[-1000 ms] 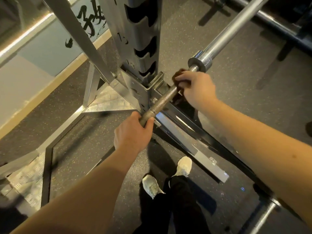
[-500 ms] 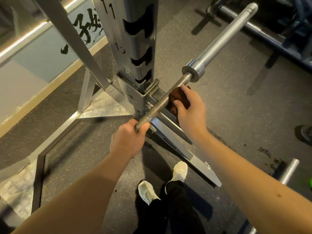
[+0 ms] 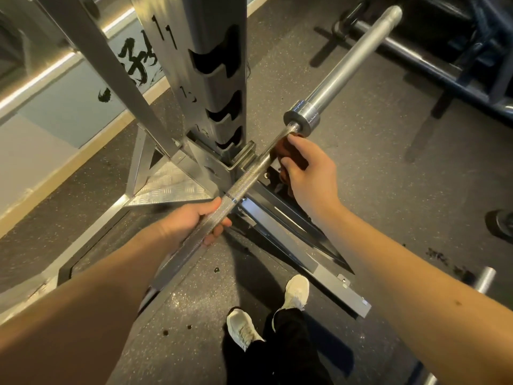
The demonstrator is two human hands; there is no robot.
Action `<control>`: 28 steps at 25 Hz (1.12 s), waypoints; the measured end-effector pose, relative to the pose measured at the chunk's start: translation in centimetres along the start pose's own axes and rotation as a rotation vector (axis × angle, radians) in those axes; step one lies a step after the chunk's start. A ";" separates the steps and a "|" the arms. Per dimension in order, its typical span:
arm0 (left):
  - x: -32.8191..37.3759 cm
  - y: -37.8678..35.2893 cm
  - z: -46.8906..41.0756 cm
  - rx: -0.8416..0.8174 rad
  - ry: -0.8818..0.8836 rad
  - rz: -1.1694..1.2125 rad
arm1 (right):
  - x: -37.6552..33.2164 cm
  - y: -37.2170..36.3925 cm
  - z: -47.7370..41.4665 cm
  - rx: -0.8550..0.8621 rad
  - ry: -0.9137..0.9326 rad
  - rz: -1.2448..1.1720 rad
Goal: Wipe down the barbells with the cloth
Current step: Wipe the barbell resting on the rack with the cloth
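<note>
**Barbell (image 3: 249, 176) held up for wiping beside the rack (image 3: 211, 79)**

Farthest left stands the rack, its upright cut with notched slots and its foot on the speckled rubber floor (image 3: 374, 162). Just in front of that foot, the left hand (image 3: 191, 223) has the bar's rough, cross-hatched shaft in a full grip, fingers and thumb wrapped right round it. From there the bar runs on a slant, up and to the right, clear of the floor.

Further along, the right hand (image 3: 311, 173) holds a brown cloth (image 3: 288, 151) bunched in its curled fingers. The cloth sits against the shaft, just short of the collar (image 3: 302, 115). Whether it goes all the way round the shaft cannot be told. Beyond the collar, the smooth sleeve (image 3: 355, 59) points away to the upper right, its end hanging free.

As a long steel rod, the bar is probably heavy and quite stiff, and its free end would lever hard against a single grip. The rough shaft looks like the sure place to hold it. The polished sleeve is likely slippery and may turn on the shaft. The cloth is soft enough to fold round the shaft and slide along it.
</note>
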State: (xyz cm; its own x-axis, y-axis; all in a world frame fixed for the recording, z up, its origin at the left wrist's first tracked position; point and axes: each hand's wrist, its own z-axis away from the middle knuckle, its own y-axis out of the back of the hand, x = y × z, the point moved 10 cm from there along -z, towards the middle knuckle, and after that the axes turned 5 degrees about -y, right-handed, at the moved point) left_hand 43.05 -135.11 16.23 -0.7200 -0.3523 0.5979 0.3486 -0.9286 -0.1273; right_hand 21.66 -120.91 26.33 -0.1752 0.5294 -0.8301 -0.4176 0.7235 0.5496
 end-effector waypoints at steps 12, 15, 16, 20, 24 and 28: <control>4.1 -2.7 7.2 1.005 -0.608 -0.723 | -2.4 -5.9 3.1 -0.356 0.287 0.342; 4.2 -2.9 7.5 1.042 -0.595 -0.735 | -1.0 -2.1 -1.3 -0.255 0.222 0.430; 4.2 -2.9 7.6 1.046 -0.606 -0.735 | 0.0 -0.6 -3.4 -0.191 0.138 0.418; 4.3 -2.2 7.2 1.019 -0.552 -0.704 | 0.5 0.2 -5.6 -0.029 -0.058 0.323; 3.3 -0.2 5.7 0.917 -0.310 -0.546 | -2.6 -6.7 2.4 -0.336 0.109 0.216; 3.7 0.7 4.8 0.815 -0.296 -0.485 | -2.9 -5.3 -0.8 -0.346 0.215 0.402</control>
State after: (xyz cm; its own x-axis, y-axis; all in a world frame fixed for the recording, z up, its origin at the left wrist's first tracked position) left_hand 43.52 -136.54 22.13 -0.7540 0.1909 0.6285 0.4415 -0.5611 0.7002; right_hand 23.69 -126.65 25.77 -0.5425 0.6049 -0.5829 -0.5422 0.2779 0.7930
